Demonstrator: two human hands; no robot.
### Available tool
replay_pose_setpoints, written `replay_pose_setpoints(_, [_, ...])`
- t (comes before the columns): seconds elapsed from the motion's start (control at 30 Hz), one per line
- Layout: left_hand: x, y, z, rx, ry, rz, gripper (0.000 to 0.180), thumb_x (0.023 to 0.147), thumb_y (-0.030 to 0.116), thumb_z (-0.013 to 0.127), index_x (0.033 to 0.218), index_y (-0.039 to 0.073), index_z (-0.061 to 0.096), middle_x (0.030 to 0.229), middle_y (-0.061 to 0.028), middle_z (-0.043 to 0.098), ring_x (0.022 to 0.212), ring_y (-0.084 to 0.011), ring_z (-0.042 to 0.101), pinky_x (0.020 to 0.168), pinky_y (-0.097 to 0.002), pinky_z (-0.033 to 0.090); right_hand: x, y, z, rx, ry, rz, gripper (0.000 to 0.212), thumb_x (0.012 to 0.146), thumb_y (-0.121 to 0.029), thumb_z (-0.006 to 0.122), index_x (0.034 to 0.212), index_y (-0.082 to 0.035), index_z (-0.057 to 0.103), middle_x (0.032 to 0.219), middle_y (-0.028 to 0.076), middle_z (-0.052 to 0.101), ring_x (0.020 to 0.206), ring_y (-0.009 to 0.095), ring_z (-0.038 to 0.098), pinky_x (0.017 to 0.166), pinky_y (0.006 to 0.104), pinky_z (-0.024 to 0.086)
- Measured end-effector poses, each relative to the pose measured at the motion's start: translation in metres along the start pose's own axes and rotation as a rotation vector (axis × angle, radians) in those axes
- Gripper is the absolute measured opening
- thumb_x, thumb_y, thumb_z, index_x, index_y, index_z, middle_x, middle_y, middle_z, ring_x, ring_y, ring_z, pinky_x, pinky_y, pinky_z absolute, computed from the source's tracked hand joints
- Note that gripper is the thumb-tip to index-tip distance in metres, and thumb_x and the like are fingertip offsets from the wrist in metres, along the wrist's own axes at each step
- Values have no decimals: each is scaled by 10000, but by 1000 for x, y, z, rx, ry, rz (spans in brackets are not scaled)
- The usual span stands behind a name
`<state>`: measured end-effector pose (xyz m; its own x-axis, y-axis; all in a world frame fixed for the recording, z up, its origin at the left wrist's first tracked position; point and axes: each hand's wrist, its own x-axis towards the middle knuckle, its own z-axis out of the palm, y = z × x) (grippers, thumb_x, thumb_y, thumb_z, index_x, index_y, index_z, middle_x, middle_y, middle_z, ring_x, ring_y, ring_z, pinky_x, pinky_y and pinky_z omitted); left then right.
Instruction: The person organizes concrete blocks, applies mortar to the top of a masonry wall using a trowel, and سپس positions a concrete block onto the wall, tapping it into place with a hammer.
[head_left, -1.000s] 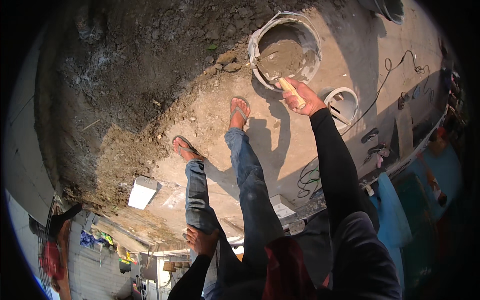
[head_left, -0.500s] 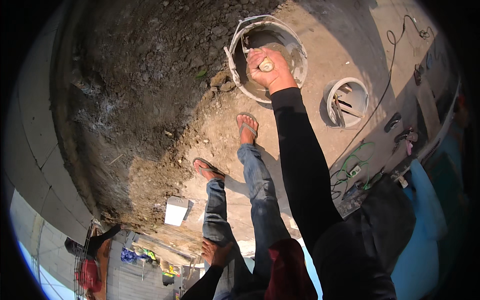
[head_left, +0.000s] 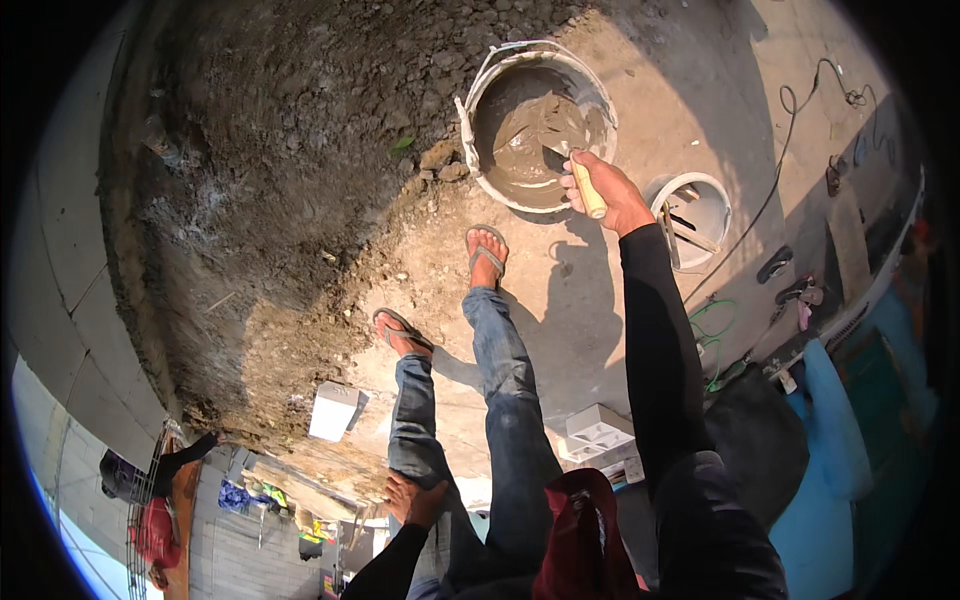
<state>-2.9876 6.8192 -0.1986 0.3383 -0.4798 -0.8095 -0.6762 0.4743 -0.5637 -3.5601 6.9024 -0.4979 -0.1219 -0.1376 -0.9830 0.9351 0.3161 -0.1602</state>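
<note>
1. The right hand [head_left: 608, 188] is stretched far forward, and its fingers are closed around the pale wooden handle of a trowel [head_left: 578, 175].
2. The dark blade of the trowel points into a white bucket [head_left: 537, 122] and touches the wet grey mortar [head_left: 530, 135] inside it.
3. The bucket stands on the ground at the far side, just beside the edge of a big heap of brown soil [head_left: 290, 170] on its left.
4. A smaller white bucket [head_left: 692, 208] stands just to the right of the right hand, with some tools inside.
5. The left hand [head_left: 415, 498] is near, low in the view, and rests on the left thigh; its fingers are spread open and hold nothing.
6. The 2 feet in sandals stand on the bare ground between the heap and the buckets.
7. A black cable [head_left: 790, 150] lies on the concrete at the far right.
</note>
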Motion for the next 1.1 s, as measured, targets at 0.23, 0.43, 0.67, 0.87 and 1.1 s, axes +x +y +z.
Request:
replay_pose_setpoints(0.23, [-5,7,-13,-72,-110,12,1341,627,673,846,1542,-103,247,1427,-250,508,1353,-391,490,1118,-536,403,2,-106,26,-1637,448,-61,310,907,-208,577,1063,-48,792,1069,174,782,976,342,765,826,438,582])
replay_pose_setpoints(0.43, [1,-2,21,-30,6,-1,1375,588,693,851,1551,-95,266,1388,-188,515,1331,-354,487,1072,-502,420,16,-27,109,-2085,578,-733,204,925,-182,638,998,-100,810,979,101,780,900,263,778,720,353,604])
replay_pose_setpoints(0.67, [-5,3,-3,-110,-111,-39,1331,606,634,875,1552,-81,272,1407,-193,508,1347,-350,470,1077,-499,415,-35,-69,30,-1864,554,-394,340,911,-294,680,1127,-35,720,1028,250,748,962,406,743,827,486,584])
replay_pose_setpoints(0.87, [2,-3,6,-146,-89,-17,1316,617,614,878,1554,-78,267,1399,-192,507,1357,-355,460,1102,-494,392,-44,-124,117,-2116,507,-507,239,901,-200,639,968,-33,795,1007,197,775,968,358,761,821,431,598])
replay_pose_setpoints(1.1, [-1,-5,-9,-169,-175,-51,1339,614,615,881,1558,-80,235,1427,-192,486,1380,-361,439,1131,-512,366,-83,-8,57,-1805,484,-635,246,951,-272,646,1026,-49,717,883,222,743,866,412,739,773,509,575])
